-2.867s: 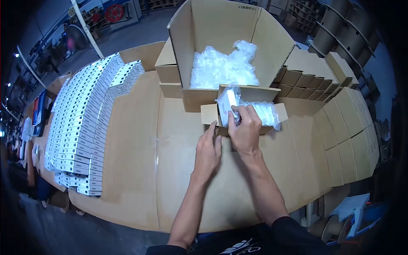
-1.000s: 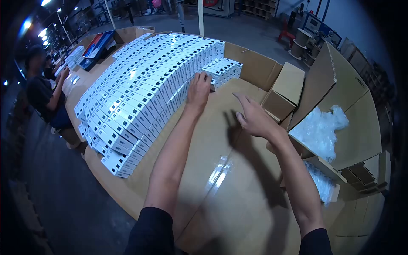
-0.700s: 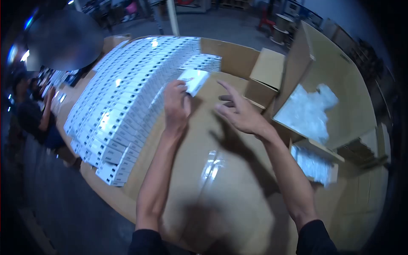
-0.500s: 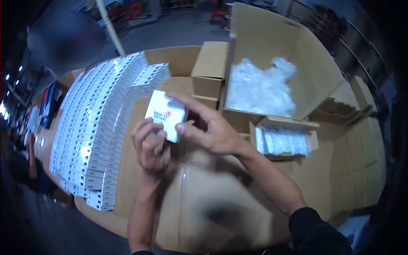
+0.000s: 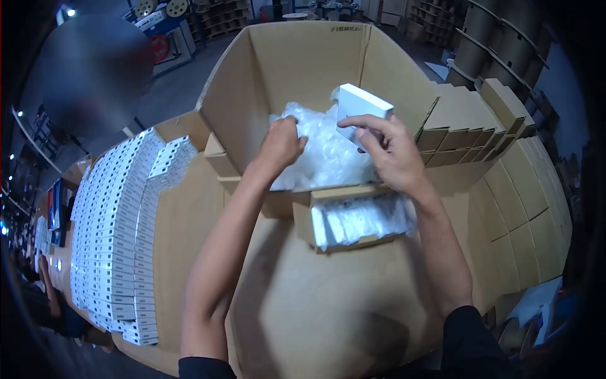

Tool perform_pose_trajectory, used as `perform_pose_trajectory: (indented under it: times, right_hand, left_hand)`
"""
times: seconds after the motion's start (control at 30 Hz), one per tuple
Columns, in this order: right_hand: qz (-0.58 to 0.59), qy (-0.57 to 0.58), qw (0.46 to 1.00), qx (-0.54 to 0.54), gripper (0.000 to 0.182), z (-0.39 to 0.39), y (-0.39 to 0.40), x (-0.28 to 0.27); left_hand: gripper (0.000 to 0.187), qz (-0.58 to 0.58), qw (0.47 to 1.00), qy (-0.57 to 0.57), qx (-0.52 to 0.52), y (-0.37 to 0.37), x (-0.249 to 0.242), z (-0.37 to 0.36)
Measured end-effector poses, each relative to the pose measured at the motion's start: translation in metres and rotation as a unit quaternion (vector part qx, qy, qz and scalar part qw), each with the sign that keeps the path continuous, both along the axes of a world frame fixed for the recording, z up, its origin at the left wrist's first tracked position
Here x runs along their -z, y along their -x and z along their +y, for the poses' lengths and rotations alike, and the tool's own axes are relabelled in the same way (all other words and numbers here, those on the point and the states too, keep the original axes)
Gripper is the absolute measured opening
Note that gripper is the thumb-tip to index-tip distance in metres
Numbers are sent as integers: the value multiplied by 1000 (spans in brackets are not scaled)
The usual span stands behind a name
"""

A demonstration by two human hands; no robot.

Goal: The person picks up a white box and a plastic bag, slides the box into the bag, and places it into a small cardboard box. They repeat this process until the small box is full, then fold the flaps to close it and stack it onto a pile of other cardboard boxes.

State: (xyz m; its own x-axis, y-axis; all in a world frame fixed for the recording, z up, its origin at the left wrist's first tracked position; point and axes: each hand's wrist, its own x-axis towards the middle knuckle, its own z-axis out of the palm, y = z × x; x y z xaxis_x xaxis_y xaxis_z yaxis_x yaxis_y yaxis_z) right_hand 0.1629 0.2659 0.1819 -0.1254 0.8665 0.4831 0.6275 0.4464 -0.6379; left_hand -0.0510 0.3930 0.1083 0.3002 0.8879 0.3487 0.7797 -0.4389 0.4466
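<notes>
In my right hand (image 5: 394, 155) is a small white box (image 5: 356, 110), tilted, gripped between thumb and fingers above the big carton's front wall. My left hand (image 5: 281, 145) reaches over that wall into a pile of clear bubble wrap bags (image 5: 325, 148). Its fingers are curled against the plastic at the pile's left side; their tips are partly hidden. The large open carton (image 5: 303, 54) surrounds the pile. Just in front of it, below my hands, a smaller open carton (image 5: 306, 227) holds a row of white boxes wrapped in bubble wrap (image 5: 363, 221).
Long stacked rows of white boxes (image 5: 117, 221) stand on the cardboard-covered table (image 5: 315, 303) at left. Brown cartons (image 5: 464, 123) are stacked at right. Another person's arm (image 5: 50, 287) shows at far left. Machinery (image 5: 167, 38) and large spools (image 5: 499, 44) stand behind.
My view has swung right. The white box, held by both hands before, is now in my right hand alone, over the big carton. My left hand has left it and moved into the bubble wrap.
</notes>
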Motion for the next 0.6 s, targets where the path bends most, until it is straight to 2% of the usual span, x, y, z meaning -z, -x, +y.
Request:
perform_pose_trajectory:
  times: [0.03, 0.1, 0.13, 0.23, 0.3, 0.37, 0.4, 0.47, 0.5, 0.53, 0.57, 0.6]
  right_hand:
    - [3, -10, 1000, 4, 25, 8, -5, 2]
    - [14, -27, 999, 11, 27, 24, -11, 15]
    - [46, -35, 998, -11, 29, 31, -12, 19]
    - [43, 6, 999, -2, 31, 30, -15, 19]
    - [63, 8, 998, -15, 37, 37, -23, 32]
    - [57, 11, 998, -1, 40, 31, -26, 31]
    - [57, 19, 998, 17, 55, 29, -28, 33]
    - [78, -1, 996, 38, 66, 20, -25, 36]
    - [87, -10, 995, 49, 72, 12, -22, 34]
    - [105, 41, 992, 49, 84, -5, -16, 26]
    - [86, 16, 995, 54, 77, -12, -10, 35]
    - [187, 69, 980, -3, 68, -26, -4, 35]
  left_hand:
    - [35, 51, 998, 9, -39, -7, 18, 24]
    - [37, 71, 993, 84, -43, -8, 46, 55]
    - [38, 82, 989, 117, -44, -8, 45, 63]
    - [37, 57, 984, 157, -55, -5, 39, 58]
    - [34, -17, 993, 105, -57, -7, 22, 43]
    - [24, -134, 985, 112, -3, -8, -19, 6]
    - [23, -196, 977, 79, 17, -9, -26, -5]
    - [22, -315, 947, 14, 59, -8, -36, -33]
    - [19, -329, 942, -32, 63, -11, -41, -53]
    - [17, -356, 930, -64, 58, -18, -45, -74]
    - [16, -384, 917, -94, 52, -26, -47, -97]
    - [15, -385, 913, -125, 44, -34, -47, -119]
